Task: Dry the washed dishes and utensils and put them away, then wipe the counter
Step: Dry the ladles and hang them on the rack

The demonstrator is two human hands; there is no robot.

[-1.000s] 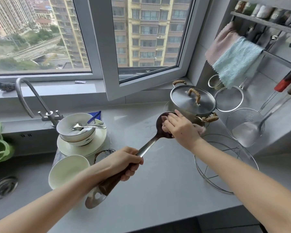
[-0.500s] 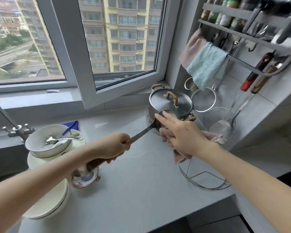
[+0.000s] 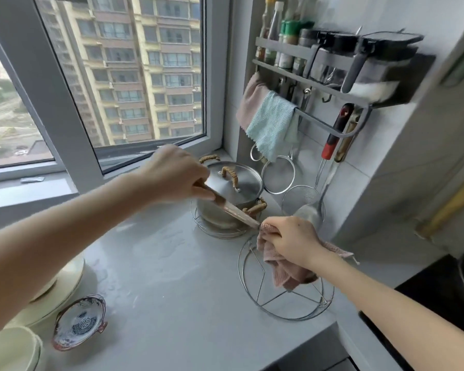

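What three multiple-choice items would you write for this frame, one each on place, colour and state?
1. Where does the pot stand?
A. on a wire stand on the counter
B. in a sink
C. on a wall shelf

2. What colour is the cloth in the right hand?
A. blue
B. pink
C. white

3. What is the left hand doing?
A. lying flat on the counter
B. holding a bowl
C. gripping the utensil

Answers: 1 A, the stand's wire ring shows under the pot. 2 B, pink folds hang below that hand. 3 C, it is closed round the brown handle.
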